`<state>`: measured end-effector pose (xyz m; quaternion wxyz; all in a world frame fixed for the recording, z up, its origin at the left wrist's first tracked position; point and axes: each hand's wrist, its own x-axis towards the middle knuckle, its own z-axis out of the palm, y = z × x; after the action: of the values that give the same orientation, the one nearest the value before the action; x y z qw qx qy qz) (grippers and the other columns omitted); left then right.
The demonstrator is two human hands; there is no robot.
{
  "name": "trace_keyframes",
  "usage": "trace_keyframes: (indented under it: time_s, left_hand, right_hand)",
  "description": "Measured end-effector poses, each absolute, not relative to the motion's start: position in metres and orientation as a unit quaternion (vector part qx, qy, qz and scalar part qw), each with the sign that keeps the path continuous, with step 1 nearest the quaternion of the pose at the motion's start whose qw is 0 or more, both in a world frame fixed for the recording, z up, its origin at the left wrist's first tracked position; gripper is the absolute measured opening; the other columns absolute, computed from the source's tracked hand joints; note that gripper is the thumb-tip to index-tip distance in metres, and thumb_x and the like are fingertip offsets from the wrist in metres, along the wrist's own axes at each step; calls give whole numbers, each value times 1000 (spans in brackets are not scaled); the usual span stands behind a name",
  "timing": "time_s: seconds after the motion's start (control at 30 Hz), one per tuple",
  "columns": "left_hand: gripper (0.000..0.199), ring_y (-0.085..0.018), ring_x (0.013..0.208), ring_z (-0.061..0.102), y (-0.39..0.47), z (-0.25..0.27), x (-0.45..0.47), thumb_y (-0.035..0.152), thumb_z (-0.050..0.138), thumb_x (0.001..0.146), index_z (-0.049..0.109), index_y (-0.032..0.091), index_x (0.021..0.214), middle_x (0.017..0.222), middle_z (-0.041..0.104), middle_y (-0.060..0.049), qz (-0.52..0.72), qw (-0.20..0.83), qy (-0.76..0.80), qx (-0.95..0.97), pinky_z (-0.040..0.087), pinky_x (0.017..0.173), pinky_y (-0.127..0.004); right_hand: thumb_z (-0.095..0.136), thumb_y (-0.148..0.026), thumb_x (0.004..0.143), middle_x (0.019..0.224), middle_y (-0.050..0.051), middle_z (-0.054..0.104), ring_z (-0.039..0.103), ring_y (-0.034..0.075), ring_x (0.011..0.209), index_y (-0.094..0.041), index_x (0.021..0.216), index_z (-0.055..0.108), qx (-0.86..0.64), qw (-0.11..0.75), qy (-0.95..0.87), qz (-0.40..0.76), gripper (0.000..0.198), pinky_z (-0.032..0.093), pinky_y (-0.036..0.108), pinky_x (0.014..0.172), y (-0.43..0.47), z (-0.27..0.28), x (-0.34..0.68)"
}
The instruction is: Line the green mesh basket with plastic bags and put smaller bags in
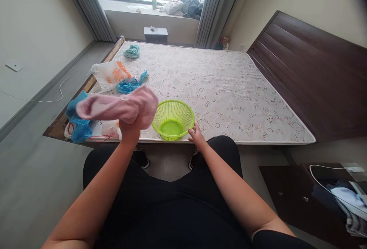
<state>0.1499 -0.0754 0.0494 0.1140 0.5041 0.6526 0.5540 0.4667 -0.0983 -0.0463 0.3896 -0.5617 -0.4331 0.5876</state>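
My left hand (130, 129) is closed around a pink fluffy towel (126, 105), bunched and lifted over the near left part of the bed. The towel covers part of my fingers. A lime-green plastic basket (173, 121) with slotted sides stands upright at the mattress's near edge, with nothing visible inside. My right hand (197, 136) holds the basket's right side near the rim, with thumb and fingers against it. Blue plastic bags (82, 128) lie left of the towel, partly behind it.
The letter-printed mattress (223, 88) reaches to a dark headboard (309, 46) on the right. On its left lie a white-and-orange plastic bag (110, 74), a crumpled blue bag (129, 85) and a teal cloth (132, 51). A dark nightstand (292, 191) stands near right.
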Motion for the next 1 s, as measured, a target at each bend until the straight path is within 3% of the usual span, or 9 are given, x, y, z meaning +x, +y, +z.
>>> trace_keyframes:
  time_s: [0.17,0.3,0.4,0.5,0.6,0.7,0.8,0.87,1.0]
  left_hand:
    - [63,-38,137,52,-85,48,193,41,81,79,61,16,133,138,62,-16,305,299,594,681,40,116,-56]
    - [79,-38,155,25,-95,13,191,49,81,76,52,21,144,162,38,-18,360,286,637,619,22,126,-57]
    - [90,-36,153,30,-101,-6,179,56,73,83,32,23,156,166,30,-20,409,410,676,455,38,118,-53]
    - [91,-38,139,52,-107,-10,170,60,64,88,21,28,161,162,37,-20,377,596,642,299,58,94,-51]
    - [88,-33,114,69,-116,-8,170,44,71,83,28,29,158,148,55,-17,391,680,566,256,62,81,-44]
    - [85,-28,100,73,-130,-12,177,23,73,73,40,25,152,129,68,-14,405,696,532,263,63,77,-38]
    - [83,-28,91,73,-143,-23,185,13,68,68,45,25,147,117,72,-11,348,709,560,250,63,74,-42]
    - [79,-29,90,73,-148,-29,189,12,66,67,49,24,143,114,72,-11,329,711,571,243,63,75,-46]
    - [72,-33,93,73,-155,-30,198,11,65,66,55,22,136,112,72,-14,332,702,577,255,63,73,-48]
  right_hand:
    - [69,-44,81,156,8,44,52,30,135,-38,148,35,-566,402,-391,604,75,64,42,82,-101,-47,461]
    - [68,-27,71,141,7,55,64,26,115,-33,135,42,-568,448,-319,612,69,66,38,72,-101,-49,456]
    - [63,-19,64,130,7,61,68,22,98,-30,127,43,-565,469,-293,613,67,65,36,66,-103,-49,457]
    - [60,-19,65,126,7,63,69,21,91,-31,128,41,-557,446,-337,614,67,63,34,64,-107,-50,461]
    - [57,-22,69,126,8,65,69,23,98,-30,136,39,-562,379,-436,592,70,62,38,75,-113,-46,468]
    - [57,-22,74,135,14,62,62,31,121,-24,150,32,-606,290,-548,498,80,54,50,99,-120,-34,474]
    - [58,-21,83,159,20,38,28,41,152,-21,158,26,-637,249,-666,297,82,30,64,117,-125,-16,467]
    - [55,-19,91,165,15,31,16,40,156,-25,156,37,-561,204,-773,215,68,20,64,121,-122,-7,453]
    - [54,-16,96,156,10,46,36,33,146,-30,138,59,-317,45,-929,186,44,32,55,117,-97,-15,413]
